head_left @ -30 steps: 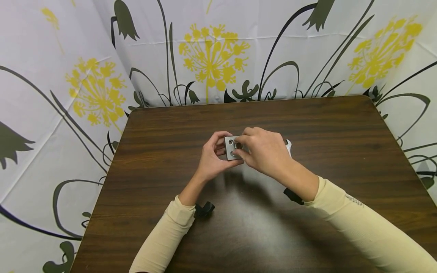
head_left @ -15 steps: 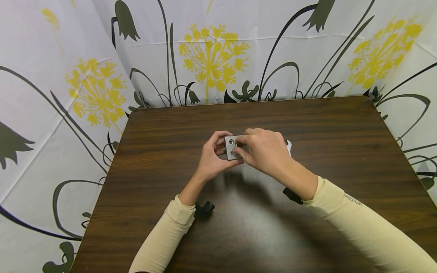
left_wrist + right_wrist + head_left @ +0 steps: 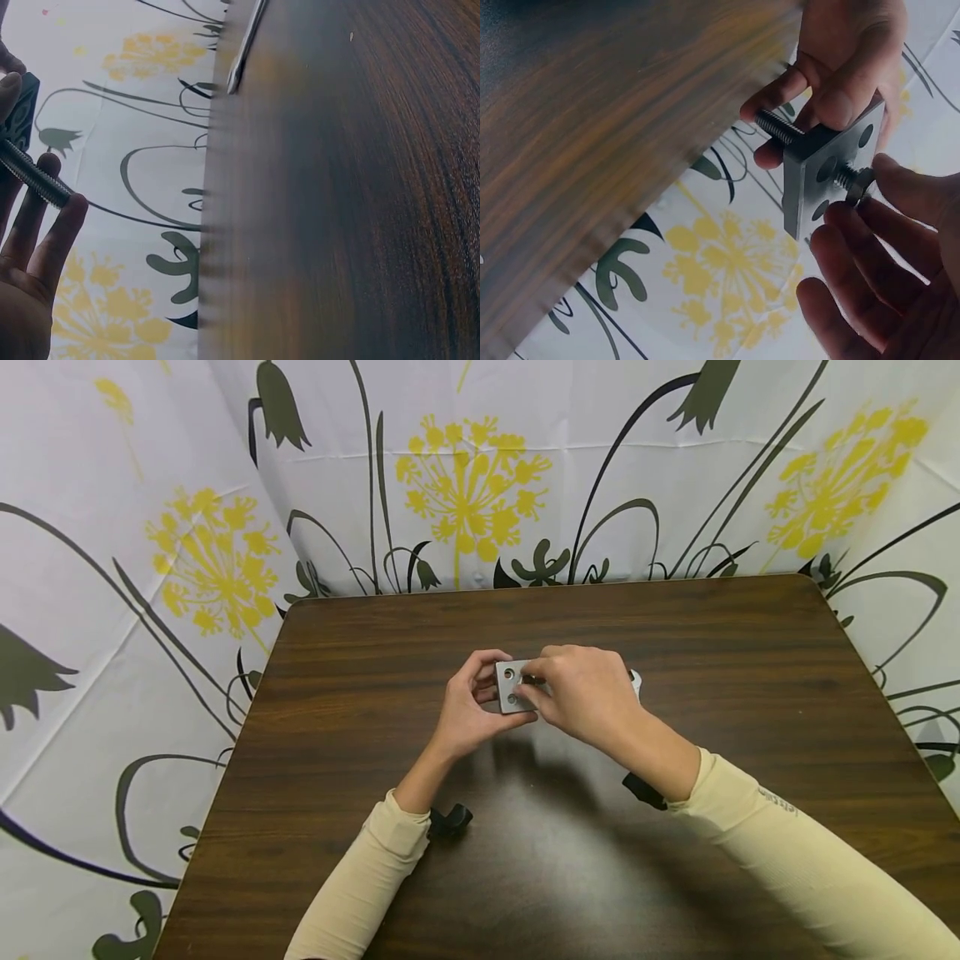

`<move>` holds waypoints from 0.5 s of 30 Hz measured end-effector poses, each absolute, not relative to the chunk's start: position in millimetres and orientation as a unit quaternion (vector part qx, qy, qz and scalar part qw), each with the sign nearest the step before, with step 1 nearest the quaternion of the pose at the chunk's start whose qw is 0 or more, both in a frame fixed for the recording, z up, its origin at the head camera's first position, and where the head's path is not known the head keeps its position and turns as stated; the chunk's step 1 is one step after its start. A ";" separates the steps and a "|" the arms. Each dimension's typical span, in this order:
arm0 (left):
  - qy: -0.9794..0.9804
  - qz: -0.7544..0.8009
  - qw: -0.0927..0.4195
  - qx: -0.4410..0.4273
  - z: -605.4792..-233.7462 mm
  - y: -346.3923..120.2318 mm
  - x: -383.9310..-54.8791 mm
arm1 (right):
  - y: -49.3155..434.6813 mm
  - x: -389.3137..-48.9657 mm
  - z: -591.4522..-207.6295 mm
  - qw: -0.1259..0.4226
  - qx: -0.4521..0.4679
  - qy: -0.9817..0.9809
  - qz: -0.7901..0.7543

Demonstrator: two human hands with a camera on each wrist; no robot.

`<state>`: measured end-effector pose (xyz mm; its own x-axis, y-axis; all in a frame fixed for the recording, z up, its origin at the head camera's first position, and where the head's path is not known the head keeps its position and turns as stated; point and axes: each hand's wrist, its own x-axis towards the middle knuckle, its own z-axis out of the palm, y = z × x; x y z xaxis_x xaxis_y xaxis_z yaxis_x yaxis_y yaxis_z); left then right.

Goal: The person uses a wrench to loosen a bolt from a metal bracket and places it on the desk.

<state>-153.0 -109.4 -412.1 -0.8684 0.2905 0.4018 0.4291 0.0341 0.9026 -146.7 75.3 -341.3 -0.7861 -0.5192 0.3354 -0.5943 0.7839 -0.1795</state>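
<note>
In the head view, my left hand (image 3: 468, 710) holds a flat grey metal plate (image 3: 503, 687) with round holes, raised above the table. Fingers and thumb grip it by its edges. A threaded bolt (image 3: 780, 127) passes through the plate; its shank sticks out on the left-hand side, as the right wrist view shows. My right hand (image 3: 588, 689) pinches the bolt's hex end (image 3: 861, 184) between thumb and fingertips, a short stretch of thread showing between it and the plate. Whether that end is a head or a nut I cannot tell. The left wrist view shows the threaded shank (image 3: 37, 178) beside the left fingers.
An open-ended wrench (image 3: 636, 683) lies on the dark wood table (image 3: 360, 718), partly hidden behind my right hand. A flower-printed curtain (image 3: 330, 477) hangs along the table's back and sides. Black devices (image 3: 452, 820) sit under the wrists.
The right thumb and fingertips shift slightly at the bolt's hex end. The left hand and the plate stay nearly in place.
</note>
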 end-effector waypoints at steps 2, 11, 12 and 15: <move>-0.719 -0.646 0.055 -0.250 -412.3 -110.0 -152.5 | 75.4 -145.9 -341.8 0.130 0.310 -0.931 0.145; -0.713 -0.651 0.060 -0.251 -429.8 -112.3 -159.6 | 73.8 -145.7 -341.9 0.135 0.294 -0.937 0.132; -0.712 -0.653 0.060 -0.251 -432.9 -112.6 -161.2 | 73.6 -145.8 -341.9 0.134 0.296 -0.936 0.133; -0.712 -0.652 0.061 -0.253 -432.7 -113.2 -161.2 | 73.8 -145.7 -342.3 0.131 0.313 -0.929 0.145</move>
